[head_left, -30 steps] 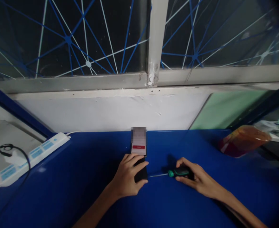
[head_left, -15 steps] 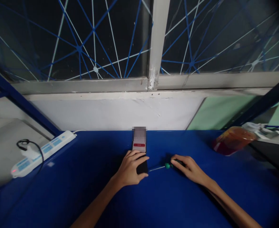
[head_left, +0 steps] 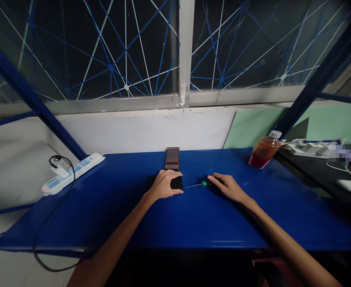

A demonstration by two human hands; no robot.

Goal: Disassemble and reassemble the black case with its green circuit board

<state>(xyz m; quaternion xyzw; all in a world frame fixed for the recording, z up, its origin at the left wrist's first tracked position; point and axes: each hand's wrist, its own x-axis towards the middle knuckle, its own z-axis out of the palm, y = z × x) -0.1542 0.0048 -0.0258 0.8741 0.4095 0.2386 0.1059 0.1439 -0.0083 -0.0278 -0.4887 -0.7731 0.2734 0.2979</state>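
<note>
My left hand (head_left: 164, 185) is curled over a small black block-like object (head_left: 176, 183), fingers on its far side and thumb at its near side. What kind of object it is, I cannot tell. In my right hand (head_left: 229, 186) is a screwdriver with a green-and-black handle (head_left: 204, 183). Its thin metal shaft (head_left: 193, 185) points left, with the tip close to the black object's right side; whether they touch is unclear. Just beyond my left hand is a phone (head_left: 172, 158) with its screen lit, its lower end near my fingers.
Both hands work over a blue table (head_left: 193, 223). A white power strip (head_left: 73, 173) with a plugged-in black cable (head_left: 73, 179) lies at the left. A bottle of reddish-orange drink (head_left: 264, 151) stands at the back right. Further right, another white power strip (head_left: 308, 149) rests on a dark surface.
The camera view has shifted, so the table's front edge and the whole bottle now show. My hands, the black object and the screwdriver keep nearly the same arrangement.
</note>
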